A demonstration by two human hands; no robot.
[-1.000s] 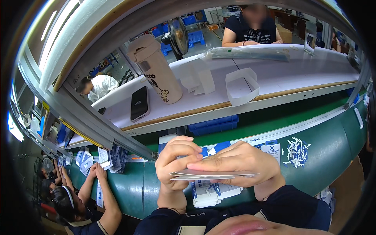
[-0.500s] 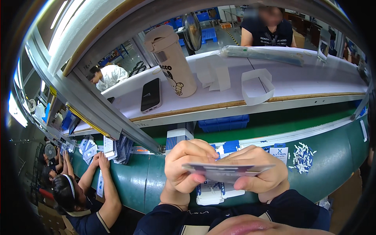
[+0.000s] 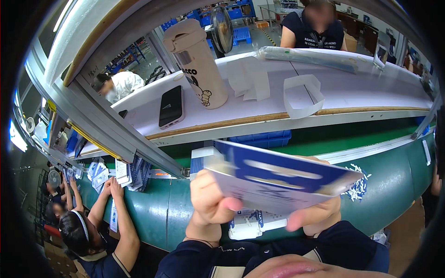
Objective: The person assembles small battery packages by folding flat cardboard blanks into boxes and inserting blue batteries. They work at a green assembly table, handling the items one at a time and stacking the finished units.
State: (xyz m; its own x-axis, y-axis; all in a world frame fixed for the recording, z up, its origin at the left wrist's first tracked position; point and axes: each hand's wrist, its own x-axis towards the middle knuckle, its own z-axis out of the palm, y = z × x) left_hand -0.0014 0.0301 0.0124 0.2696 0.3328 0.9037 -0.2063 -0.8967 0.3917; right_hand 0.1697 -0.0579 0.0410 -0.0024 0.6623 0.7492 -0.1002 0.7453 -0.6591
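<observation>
While the card is hanging in midair before the wearer's chest, the left hand [image 3: 209,198] is gripping its left side in a narrow pinch, thumb lying at the near face and fingers curling around behind. The right hand [image 3: 322,215] is holding the lower right part, its thumb showing along the bottom edge and its other fingers mostly hiding behind. Between them, the blue-and-white packaging card [image 3: 278,197] is tilting toward the face, its deep blue band running across the top and two long hang slots showing one beneath another; whether several layers are lying together, I cannot tell.

Below the hands, white-and-blue printed packages [image 3: 248,227] are resting on the smooth green work surface [image 3: 389,178]. To the right, small white and blue strips [image 3: 356,189] are lying in a loose heap. On the pale, wood-edged shelf [image 3: 343,92] beyond, a cream cylindrical tumbler [image 3: 201,72] is standing beside a flat black-screened phone [image 3: 171,106], and a thin white paper loop [image 3: 302,110] is sitting near a creased white paper sheet [image 3: 248,78]. Beneath the shelf, a blue plastic crate [image 3: 264,138] is partly showing.
</observation>
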